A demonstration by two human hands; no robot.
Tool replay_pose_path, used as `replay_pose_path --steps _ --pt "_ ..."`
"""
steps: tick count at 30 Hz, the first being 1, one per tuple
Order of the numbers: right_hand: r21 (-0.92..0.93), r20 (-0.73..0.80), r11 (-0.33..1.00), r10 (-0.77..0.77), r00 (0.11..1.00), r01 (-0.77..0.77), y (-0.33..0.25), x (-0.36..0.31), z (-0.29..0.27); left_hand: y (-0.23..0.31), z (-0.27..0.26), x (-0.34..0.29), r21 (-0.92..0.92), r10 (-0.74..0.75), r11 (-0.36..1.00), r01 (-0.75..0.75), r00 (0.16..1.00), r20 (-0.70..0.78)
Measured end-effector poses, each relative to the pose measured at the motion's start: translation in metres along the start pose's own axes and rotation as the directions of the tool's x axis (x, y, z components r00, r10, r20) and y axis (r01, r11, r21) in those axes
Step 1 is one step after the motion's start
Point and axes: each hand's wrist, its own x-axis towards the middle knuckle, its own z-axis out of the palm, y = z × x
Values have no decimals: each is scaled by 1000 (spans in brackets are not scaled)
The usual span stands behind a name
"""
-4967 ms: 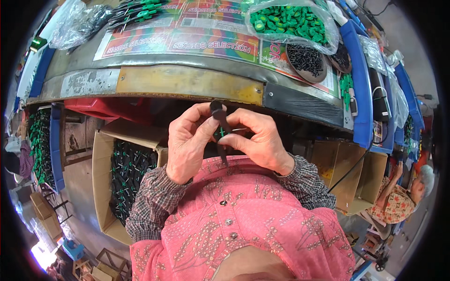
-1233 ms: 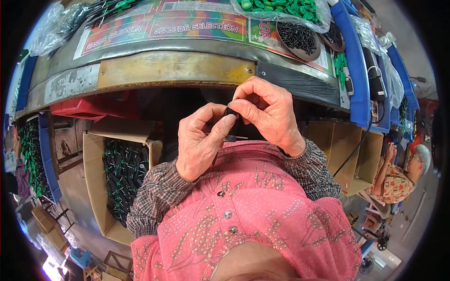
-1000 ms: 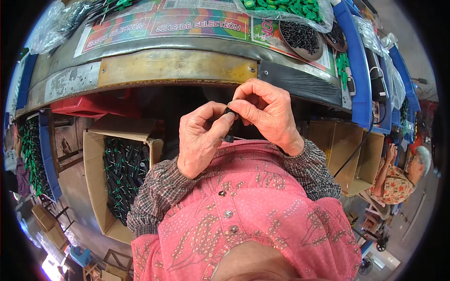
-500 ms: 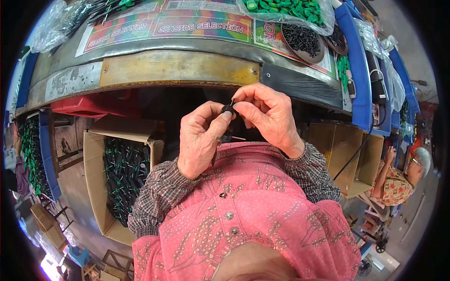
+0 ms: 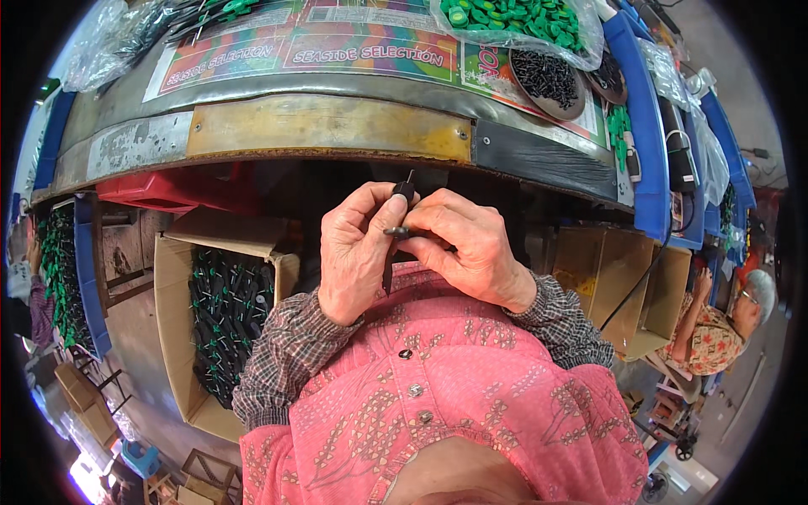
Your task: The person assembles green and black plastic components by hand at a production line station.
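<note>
In front of my body, below the table edge, my left hand [image 5: 358,257] is closed around a slim black piece [image 5: 405,191] with a thin metal pin standing up from its top end. The thumb presses along its side, and a dark lower end shows under the hand. My right hand [image 5: 475,251] is closed beside it, thumb and forefinger pinching a small dark part [image 5: 396,231] that lies against or across the black piece. Whether the two are joined is hidden by the fingers.
An open cardboard box [image 5: 172,328] at left holds many black pieces with green parts [image 5: 227,320]. On the table, green caps [image 5: 513,21] fill a bag near a bowl of small black parts [image 5: 547,80]. Another cardboard box [image 5: 619,278] stands right; a person [image 5: 724,328] sits beyond.
My right hand has moved down from the pin at the black piece's top to its side, and now pinches a small dark part there. The left hand keeps its hold.
</note>
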Motion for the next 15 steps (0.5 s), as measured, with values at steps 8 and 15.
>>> replay_pose_path --steps 8,15 --pt "292 51 886 361 931 -360 -8 -5 1 2 -6 -3 36 11 999 -13 998 54" --pt "386 139 769 497 856 -509 -9 -2 -1 3 -1 -5 94 62 994 -62 998 6"
